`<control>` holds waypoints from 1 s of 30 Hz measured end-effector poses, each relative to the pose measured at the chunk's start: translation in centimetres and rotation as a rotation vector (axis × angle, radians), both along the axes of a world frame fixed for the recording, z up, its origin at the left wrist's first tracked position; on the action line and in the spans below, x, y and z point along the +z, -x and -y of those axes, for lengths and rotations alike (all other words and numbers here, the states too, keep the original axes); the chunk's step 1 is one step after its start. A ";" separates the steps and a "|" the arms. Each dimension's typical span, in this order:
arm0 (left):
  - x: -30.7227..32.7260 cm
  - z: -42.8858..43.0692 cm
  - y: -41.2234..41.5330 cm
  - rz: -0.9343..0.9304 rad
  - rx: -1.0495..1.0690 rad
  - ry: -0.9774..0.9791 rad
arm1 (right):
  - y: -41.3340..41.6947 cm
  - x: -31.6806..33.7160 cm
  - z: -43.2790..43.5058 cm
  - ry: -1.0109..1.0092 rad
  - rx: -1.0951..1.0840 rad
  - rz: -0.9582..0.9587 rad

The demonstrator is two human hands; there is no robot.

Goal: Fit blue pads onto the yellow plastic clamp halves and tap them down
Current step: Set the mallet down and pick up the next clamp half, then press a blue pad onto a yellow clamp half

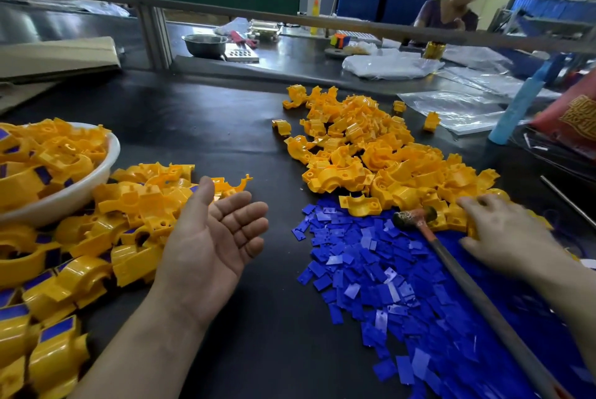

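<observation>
Worktop scene, head view. Dark table [225,127] carrying the parts for the job.

Left hand [213,237]: palm up above the table, fingers loosely extended and slightly cupped, thumb raised, holding nothing. It lies just beside the padded halves [129,214], a yellow heap at near left in which blue faces show on several pieces. More of these fill the white bowl [106,169] at far left, which touches the heap.

Right hand [506,231]: palm down at the near right edge of the bare halves [371,147], a large yellow pile right of centre. The fingers [467,203] are spread over the pieces and blurred; whether they grip one cannot be told.

Pads [371,269]: a broad blue spread of small flat pieces, starting at the near edge of the bare halves and running to the lower right corner.

Hammer [416,218]: lying on the pads, head at the edge of the yellow pile and just left of the right hand, handle running toward the lower right, untouched by either hand.

Across the far bench, a seated person [448,14], a metal basin [204,43] and clear bags [390,64].
</observation>
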State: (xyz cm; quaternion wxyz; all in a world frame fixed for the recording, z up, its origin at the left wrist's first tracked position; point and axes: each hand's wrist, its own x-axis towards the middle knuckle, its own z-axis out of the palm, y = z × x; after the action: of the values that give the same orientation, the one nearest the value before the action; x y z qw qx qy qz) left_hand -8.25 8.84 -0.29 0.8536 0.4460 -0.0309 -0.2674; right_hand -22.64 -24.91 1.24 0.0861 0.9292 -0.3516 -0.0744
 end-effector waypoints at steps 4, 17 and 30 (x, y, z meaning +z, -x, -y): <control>-0.2 0.3 0.3 0.022 -0.028 -0.031 | -0.8 -0.6 -0.1 -0.066 0.027 -0.004; -0.5 2.1 2.9 0.200 -0.234 -0.316 | 2.8 1.6 -5.3 -0.374 0.091 0.903; -0.7 2.5 5.3 0.272 -0.549 -0.257 | 1.6 1.9 -18.3 -0.489 0.549 0.683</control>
State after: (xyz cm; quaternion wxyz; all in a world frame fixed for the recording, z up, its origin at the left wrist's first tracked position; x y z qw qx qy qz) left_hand -13.54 6.37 -0.97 0.6745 0.5567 -0.2296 -0.4271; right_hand -24.29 -6.62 3.10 -0.2380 0.9517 -0.0744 0.1791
